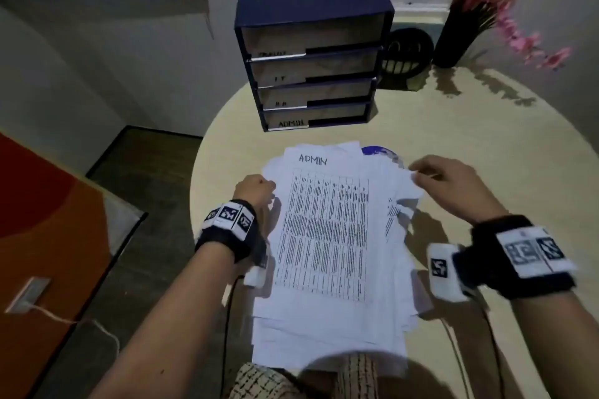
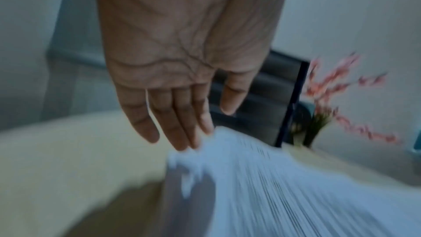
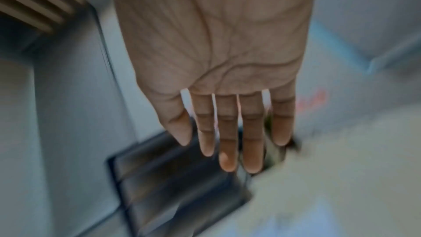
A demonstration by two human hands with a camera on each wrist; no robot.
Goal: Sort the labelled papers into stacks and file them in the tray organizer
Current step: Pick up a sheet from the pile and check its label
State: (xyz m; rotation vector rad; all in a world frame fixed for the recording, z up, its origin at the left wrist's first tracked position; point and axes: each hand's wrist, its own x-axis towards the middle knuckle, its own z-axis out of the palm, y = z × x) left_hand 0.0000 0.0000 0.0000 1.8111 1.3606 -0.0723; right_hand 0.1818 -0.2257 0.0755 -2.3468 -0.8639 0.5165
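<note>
Straight, close-set fingers of the left hand, tips brushing the left edge of the paper pile, gripping nothing in the left wrist view. Straight, slightly spread fingers of the right hand too, holding nothing in the right wrist view; just at the pile's ragged upper right corner in the head view, contact hard to confirm through blur.

Between the hands, one loose, fanned pile on the round table, near the front edge, top sheet headed ADMIN, a blue disc-like thing peeking out behind it. Beyond, well apart from the pile, the four-tier tray organizer, bottom tier tagged ADMIN, upper tags too faint to read surely. Black vase of pink flowers to its right.

Step in hand, by the look of it: squaring or starting on the unsorted pile; no separate stacks visible yet. Next move likely: pinch only the top ADMIN sheet, peel it clear without dragging those beneath, lay it on bare table to begin a stack.
</note>
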